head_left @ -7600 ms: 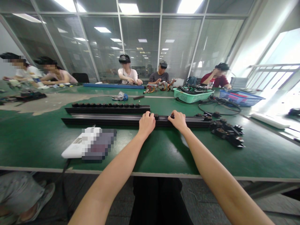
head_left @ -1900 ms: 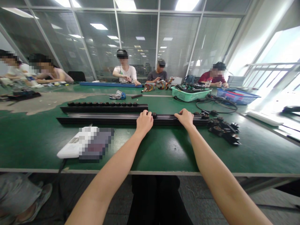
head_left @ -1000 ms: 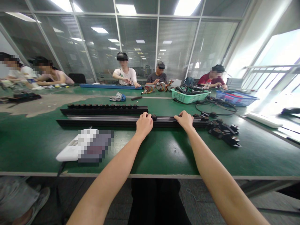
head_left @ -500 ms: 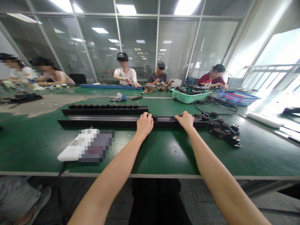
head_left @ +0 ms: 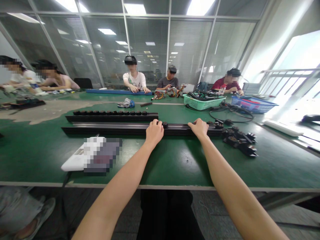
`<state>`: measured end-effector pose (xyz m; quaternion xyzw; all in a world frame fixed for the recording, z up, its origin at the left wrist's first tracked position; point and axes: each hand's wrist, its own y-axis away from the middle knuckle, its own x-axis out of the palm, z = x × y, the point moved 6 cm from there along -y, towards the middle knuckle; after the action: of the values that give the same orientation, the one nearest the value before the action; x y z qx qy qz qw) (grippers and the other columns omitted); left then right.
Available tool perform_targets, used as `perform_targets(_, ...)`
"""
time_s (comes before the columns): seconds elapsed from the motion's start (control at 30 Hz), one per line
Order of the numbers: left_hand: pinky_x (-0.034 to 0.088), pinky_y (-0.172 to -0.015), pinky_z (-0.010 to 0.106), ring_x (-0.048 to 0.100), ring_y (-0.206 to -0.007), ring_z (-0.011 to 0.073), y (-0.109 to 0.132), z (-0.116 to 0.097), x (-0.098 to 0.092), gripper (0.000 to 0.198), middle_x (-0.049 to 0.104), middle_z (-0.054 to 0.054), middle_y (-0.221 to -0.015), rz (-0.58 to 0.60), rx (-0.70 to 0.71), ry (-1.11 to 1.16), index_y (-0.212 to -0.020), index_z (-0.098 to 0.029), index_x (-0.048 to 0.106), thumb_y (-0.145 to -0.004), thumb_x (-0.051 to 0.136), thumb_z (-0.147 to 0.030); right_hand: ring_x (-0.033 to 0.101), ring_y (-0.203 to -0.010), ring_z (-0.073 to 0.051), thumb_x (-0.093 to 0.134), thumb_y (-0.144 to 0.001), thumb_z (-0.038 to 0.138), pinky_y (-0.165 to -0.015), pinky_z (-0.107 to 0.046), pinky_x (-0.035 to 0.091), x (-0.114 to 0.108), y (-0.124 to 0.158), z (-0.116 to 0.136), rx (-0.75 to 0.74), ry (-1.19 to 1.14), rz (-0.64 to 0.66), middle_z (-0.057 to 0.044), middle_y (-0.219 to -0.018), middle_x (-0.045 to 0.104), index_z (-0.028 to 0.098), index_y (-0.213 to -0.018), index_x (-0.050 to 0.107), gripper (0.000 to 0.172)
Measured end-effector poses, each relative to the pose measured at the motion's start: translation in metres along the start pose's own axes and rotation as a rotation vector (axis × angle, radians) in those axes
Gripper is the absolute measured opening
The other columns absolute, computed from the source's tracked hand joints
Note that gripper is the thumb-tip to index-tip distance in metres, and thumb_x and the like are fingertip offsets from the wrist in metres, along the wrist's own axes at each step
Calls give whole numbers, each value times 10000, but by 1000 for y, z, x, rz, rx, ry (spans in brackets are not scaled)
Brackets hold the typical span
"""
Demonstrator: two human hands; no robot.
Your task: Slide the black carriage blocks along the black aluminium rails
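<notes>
My left hand and right hand curl over the near rail; whether they grip, I can't tell. Parts crowd its right end; a second rail lies just beyond.

Open green tabletop before front black rail; white device obstructs left, heap of black parts right. Gap along rail between left hand and right hand, one black block intruding. Behind, rear black rail bars left; passage right, up to green basket.
</notes>
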<state>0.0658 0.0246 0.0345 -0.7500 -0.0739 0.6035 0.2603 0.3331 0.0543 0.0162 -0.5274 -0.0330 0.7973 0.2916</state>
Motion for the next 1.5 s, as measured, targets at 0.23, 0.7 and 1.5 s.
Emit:
perform_targets(0.23, 574, -885, 347, 573, -1196, 254, 0, 0, 0, 311, 576, 109, -1367, 3, -3, 2, -1266, -233, 646, -1054, 421, -265, 661, -1076, -346, 590, -864, 446, -977, -438, 394, -1, 0, -1, 1, -6, 3, -176, -1075, 754, 154, -1022, 679, 343)
perform_targets(0.7, 578, -855, 347, 585, -1181, 258, 0, 1, 2, 303, 586, 105, -1363, -16, 10, -21, -1267, -219, 646, -1055, 434, -267, 649, -1051, -334, 587, -861, 442, -963, -435, 389, -5, 1, -4, 34, 5, -14, -187, -1071, 744, 137, -1041, 677, 365)
perform_targets(1.5, 585, -852, 361, 587, -1172, 260, -1, 0, 2, 311, 590, 111, -1352, -19, 14, -9, -1265, -209, 653, -1052, 433, -260, 631, -1098, -351, 619, -847, 448, -991, -460, 383, -7, -3, -14, 104, -5, -48, -199, -1101, 739, 125, -1072, 692, 400)
